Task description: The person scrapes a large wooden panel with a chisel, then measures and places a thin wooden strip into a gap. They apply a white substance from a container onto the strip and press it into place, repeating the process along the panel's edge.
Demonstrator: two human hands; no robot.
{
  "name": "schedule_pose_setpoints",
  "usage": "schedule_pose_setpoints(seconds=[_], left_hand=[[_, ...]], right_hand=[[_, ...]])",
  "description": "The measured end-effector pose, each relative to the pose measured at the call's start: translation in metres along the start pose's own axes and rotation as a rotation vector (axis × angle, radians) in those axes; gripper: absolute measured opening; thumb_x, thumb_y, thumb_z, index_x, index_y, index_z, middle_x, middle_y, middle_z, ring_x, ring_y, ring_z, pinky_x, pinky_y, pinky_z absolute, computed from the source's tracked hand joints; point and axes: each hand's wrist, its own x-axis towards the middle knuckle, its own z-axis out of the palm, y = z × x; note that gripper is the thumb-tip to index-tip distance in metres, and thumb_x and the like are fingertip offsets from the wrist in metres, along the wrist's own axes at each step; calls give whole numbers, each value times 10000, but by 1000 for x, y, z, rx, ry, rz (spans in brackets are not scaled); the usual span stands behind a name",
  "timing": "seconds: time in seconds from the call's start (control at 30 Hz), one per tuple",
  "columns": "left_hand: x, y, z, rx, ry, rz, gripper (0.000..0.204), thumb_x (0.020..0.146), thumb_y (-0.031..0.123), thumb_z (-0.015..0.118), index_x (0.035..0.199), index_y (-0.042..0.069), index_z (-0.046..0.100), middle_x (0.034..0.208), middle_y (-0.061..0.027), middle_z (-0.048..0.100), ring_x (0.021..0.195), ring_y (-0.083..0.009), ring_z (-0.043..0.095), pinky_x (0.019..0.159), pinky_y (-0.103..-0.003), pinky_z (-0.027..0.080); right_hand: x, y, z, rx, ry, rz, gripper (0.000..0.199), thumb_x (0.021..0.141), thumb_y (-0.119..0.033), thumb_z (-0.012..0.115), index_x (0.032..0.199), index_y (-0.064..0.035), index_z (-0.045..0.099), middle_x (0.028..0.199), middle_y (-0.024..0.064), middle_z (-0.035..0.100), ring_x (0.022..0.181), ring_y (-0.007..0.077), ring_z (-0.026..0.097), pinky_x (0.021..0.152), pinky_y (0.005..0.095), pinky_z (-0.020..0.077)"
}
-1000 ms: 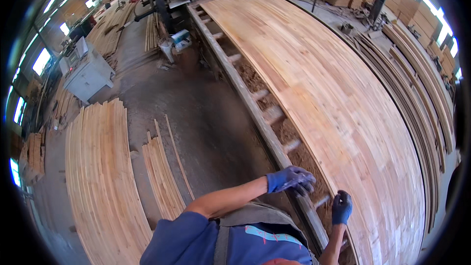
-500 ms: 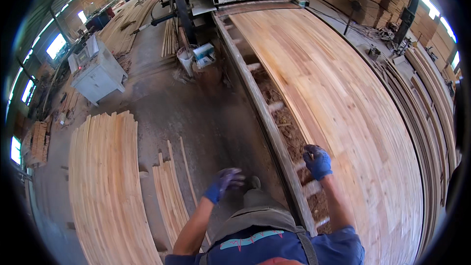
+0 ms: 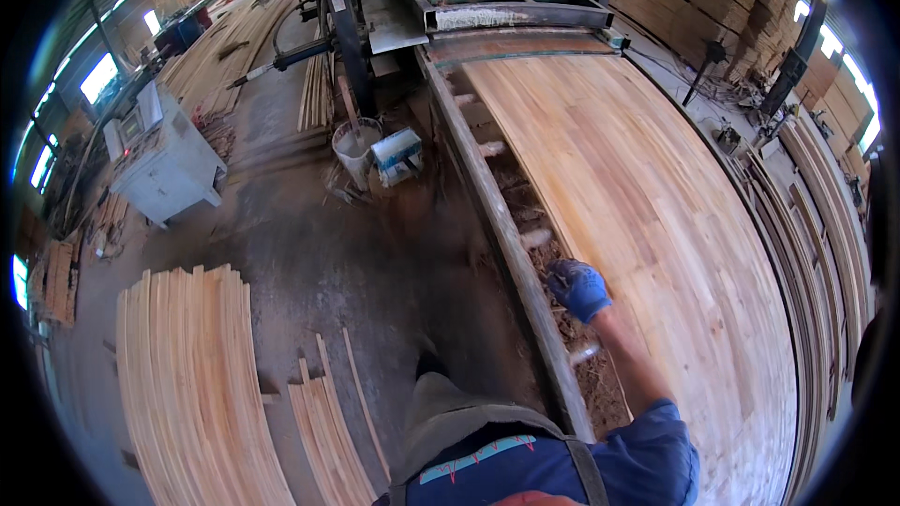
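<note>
My right hand (image 3: 578, 289), in a blue glove, is at the near left edge of a wide panel of joined wooden strips (image 3: 637, 187). Its fingers are bent and close together over the gap beside the panel. Whether they touch the panel edge or hold something small is hidden. The panel lies on a roller bed whose metal side rail (image 3: 506, 234) runs along its left. Pale rollers (image 3: 536, 238) and brown wood debris show in the gap. My left hand is out of view.
A machine frame (image 3: 511, 17) spans the bed's far end. Wooden strips (image 3: 192, 365) and a narrower bundle (image 3: 323, 422) lie at the left. A bucket (image 3: 356, 152), a blue-and-white box (image 3: 397, 150) and a grey cabinet (image 3: 169, 169) stand beyond. Long boards (image 3: 816, 234) line the right.
My left hand has gone out of view. My right hand has shifted left, over the gap. The machine and bucket look nearer, and the floor strips sit lower in the picture.
</note>
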Motion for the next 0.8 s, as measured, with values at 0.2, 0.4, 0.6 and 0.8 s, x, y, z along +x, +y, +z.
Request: schedule_pose_setpoints(seconds=[0.2,0.4,0.6,0.8], left_hand=[[115,272,113,-149,-702,59,334,1001,310,414,1298,254,559,1422,-28,475,1313,-231,454,1037,-469,407],[28,587,332,7,-380,641,261,1005,366,483,1056,155,628,992,-107,708,822,-267,686,656,-423,541],[82,691,404,286,-233,795,247,1018,301,532,1094,90,636,1011,-110,717,780,-222,702,577,-359,549],[99,636,410,54,-133,272,329,981,322,566,1207,83,583,1049,-154,674,877,-270,676,644,-401,572]], right_hand=[[163,8,45,4,8,4,259,868,-269,634,1057,-105,701,921,197,689,879,378,669,758,456,541],[355,28,43,5,161,112,298,878,-278,634,1134,-133,685,852,195,690,810,377,679,716,450,540],[633,52,20,-13,266,91,332,898,-318,630,1167,-131,685,958,155,729,921,332,701,812,409,556],[922,127,-12,21,332,89,328,903,-369,596,1093,-131,719,1036,177,713,1010,363,669,889,446,521]])
